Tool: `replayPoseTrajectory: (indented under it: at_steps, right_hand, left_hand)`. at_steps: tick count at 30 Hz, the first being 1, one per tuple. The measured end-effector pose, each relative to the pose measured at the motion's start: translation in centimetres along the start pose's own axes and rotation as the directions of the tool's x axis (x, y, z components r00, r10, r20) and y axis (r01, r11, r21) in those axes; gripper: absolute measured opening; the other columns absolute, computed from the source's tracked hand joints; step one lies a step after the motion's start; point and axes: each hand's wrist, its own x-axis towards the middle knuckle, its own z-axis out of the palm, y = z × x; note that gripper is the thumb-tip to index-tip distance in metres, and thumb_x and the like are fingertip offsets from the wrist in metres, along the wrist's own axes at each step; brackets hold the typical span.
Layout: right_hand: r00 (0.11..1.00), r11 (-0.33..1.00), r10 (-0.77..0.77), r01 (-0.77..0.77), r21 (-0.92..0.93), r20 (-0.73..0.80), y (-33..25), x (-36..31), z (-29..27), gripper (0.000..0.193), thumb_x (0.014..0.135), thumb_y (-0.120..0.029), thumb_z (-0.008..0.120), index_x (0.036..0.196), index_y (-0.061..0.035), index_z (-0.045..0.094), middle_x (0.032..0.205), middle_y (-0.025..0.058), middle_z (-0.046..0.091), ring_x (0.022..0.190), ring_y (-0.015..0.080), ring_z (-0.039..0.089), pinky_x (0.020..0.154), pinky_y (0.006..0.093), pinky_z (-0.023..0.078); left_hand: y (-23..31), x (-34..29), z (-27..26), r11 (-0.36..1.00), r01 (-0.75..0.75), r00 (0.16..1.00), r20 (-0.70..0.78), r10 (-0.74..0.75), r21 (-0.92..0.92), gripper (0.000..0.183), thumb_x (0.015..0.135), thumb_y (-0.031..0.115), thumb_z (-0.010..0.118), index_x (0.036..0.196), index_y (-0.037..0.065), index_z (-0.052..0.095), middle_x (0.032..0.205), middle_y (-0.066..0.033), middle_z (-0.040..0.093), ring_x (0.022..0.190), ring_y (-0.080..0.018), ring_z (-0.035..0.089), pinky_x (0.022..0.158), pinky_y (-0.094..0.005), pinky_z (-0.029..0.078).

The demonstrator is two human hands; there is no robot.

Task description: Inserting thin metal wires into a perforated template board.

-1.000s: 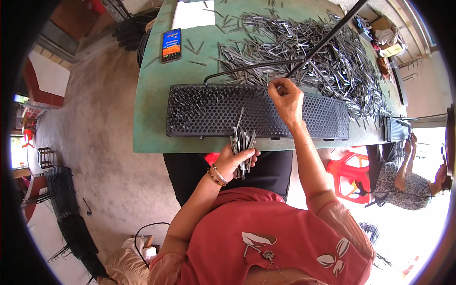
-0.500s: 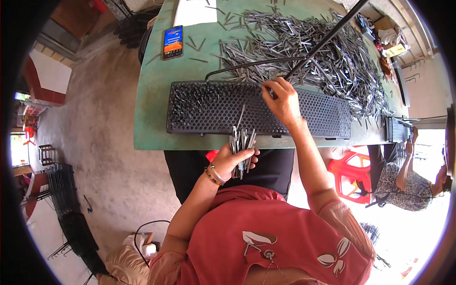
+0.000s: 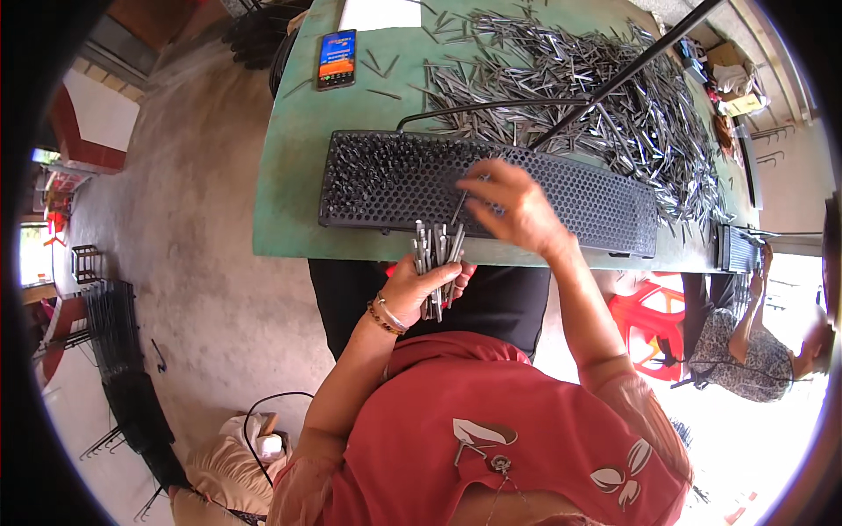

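My left hand (image 3: 419, 287) is closed around an upright bundle of thin grey metal strips (image 3: 435, 250), just off the near table edge. Over the middle of a long black perforated panel (image 3: 586, 202) is my right hand (image 3: 517, 210), blurred by motion. Its thumb and fingertips are close to a single strip (image 3: 460, 205) standing above the bundle; whether they grip it cannot be made out. Many dark pieces (image 3: 364, 171) stick up from the holes at the panel's left part. A bent black rod (image 3: 491, 110) runs along the panel's far side.
A large heap of loose metal strips (image 3: 561, 83) covers the far right of the green table (image 3: 294, 188). A phone (image 3: 337, 60) lies at its left, near white paper (image 3: 381, 13). A long black bar (image 3: 631, 68) slants over the heap. Another person (image 3: 745, 355) works by a red stool (image 3: 647, 320).
My right hand has come off the panel surface and moved left and nearer, toward the bundle. My left hand has shifted slightly, still gripping the strips. The whole view has shifted a little.
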Motion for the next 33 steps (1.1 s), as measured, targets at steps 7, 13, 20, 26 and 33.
replayPoseTrajectory:
  at_steps: [7, 13, 20, 26, 33]
  right_hand:
    - [0.985, 0.993, -0.098, 0.106, -0.046, 0.142, -2.0, -3.1, 1.8, 0.034, 0.073, -0.011, 0.069, 0.106, -0.0044, 0.062, 0.109, 0.0128, 0.057, 0.096, 0.0292, 0.057, 0.081, 0.0381, 0.047]
    - [0.98, 0.997, -0.069, 0.063, -0.038, -0.188, -0.9, -3.0, 1.2, 0.024, 0.073, 0.0, 0.065, 0.096, -0.002, 0.065, 0.101, 0.0123, 0.065, 0.089, 0.0282, 0.063, 0.076, 0.0361, 0.051]
    - [0.826, 0.922, 0.383, -0.312, 0.23, -0.413, 1.8, 0.8, 1.1, 0.017, 0.082, -0.004, 0.065, 0.099, -0.0005, 0.067, 0.091, 0.0132, 0.068, 0.084, 0.0209, 0.067, 0.077, 0.0283, 0.05]
    - [0.821, 0.916, 0.395, -0.317, 0.247, -0.411, 2.6, 1.0, 1.3, 0.017, 0.083, -0.004, 0.065, 0.099, -0.0009, 0.067, 0.092, 0.013, 0.069, 0.085, 0.0198, 0.067, 0.076, 0.0278, 0.05]
    - [0.849, 0.952, 0.303, -0.251, 0.173, -0.433, 2.6, 1.0, 2.0, 0.015, 0.081, -0.005, 0.066, 0.096, -0.0019, 0.067, 0.089, 0.0126, 0.067, 0.08, 0.0277, 0.066, 0.071, 0.0322, 0.051]
  left_hand:
    - [0.8, -1.7, -1.5, 1.0, 0.008, 0.987, -0.162, -0.01, -0.013, 0.022, 0.085, 0.01, 0.065, 0.104, 0.003, 0.057, 0.082, -0.0081, 0.065, 0.072, -0.0158, 0.064, 0.066, -0.0289, 0.053]
    - [1.2, 0.1, 0.5, 1.0, -0.009, 0.997, -0.074, 0.009, 0.004, 0.015, 0.086, 0.011, 0.064, 0.097, 0.001, 0.059, 0.078, -0.0093, 0.065, 0.069, -0.019, 0.065, 0.069, -0.0312, 0.053]
    - [-0.4, 1.7, 0.4, 0.992, 0.115, 0.986, -0.119, -0.12, -0.048, 0.022, 0.085, 0.01, 0.065, 0.103, -0.001, 0.062, 0.084, -0.007, 0.065, 0.075, -0.0156, 0.063, 0.067, -0.0282, 0.051]
    - [-0.4, 1.4, 0.7, 0.99, 0.111, 0.987, -0.111, -0.12, -0.085, 0.022, 0.085, 0.011, 0.064, 0.104, -0.001, 0.06, 0.088, -0.0078, 0.065, 0.078, -0.0167, 0.064, 0.069, -0.0297, 0.053]
    - [-0.7, 1.5, 0.8, 0.963, 0.158, 0.982, -0.063, -0.175, -0.217, 0.025, 0.085, 0.011, 0.063, 0.108, 0.002, 0.057, 0.094, -0.0097, 0.064, 0.088, -0.0241, 0.065, 0.076, -0.0392, 0.056]
